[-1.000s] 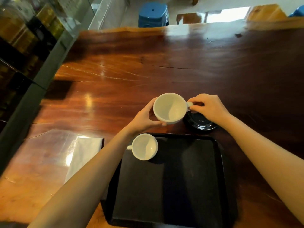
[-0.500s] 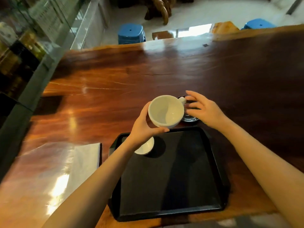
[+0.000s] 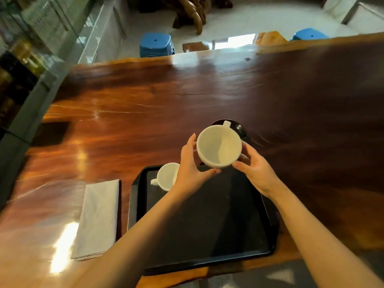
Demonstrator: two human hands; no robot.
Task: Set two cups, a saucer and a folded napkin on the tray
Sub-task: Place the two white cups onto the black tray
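Large white cup (image 3: 219,149), upright with its handle pointing away, held above the far edge of the black tray (image 3: 207,265), cradled between the left hand (image 3: 192,165) and right hand (image 3: 254,169), both closed on its wall. A smaller cup (image 3: 167,176) already stands in the tray's far-left corner; the dark saucer (image 3: 240,127) and folded napkin (image 3: 99,217) lie on the tabletop (image 3: 145,96). Judged best practice: lower it level onto bare tray clear of the smaller cup, releasing only once its base is seated.

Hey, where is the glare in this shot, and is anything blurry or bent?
Head view: strong glare on the wooden table beside the folded napkin and along its far edge; the shelves at upper left are smeared; the table's edges bow from the wide lens; the held cup stays sharp.
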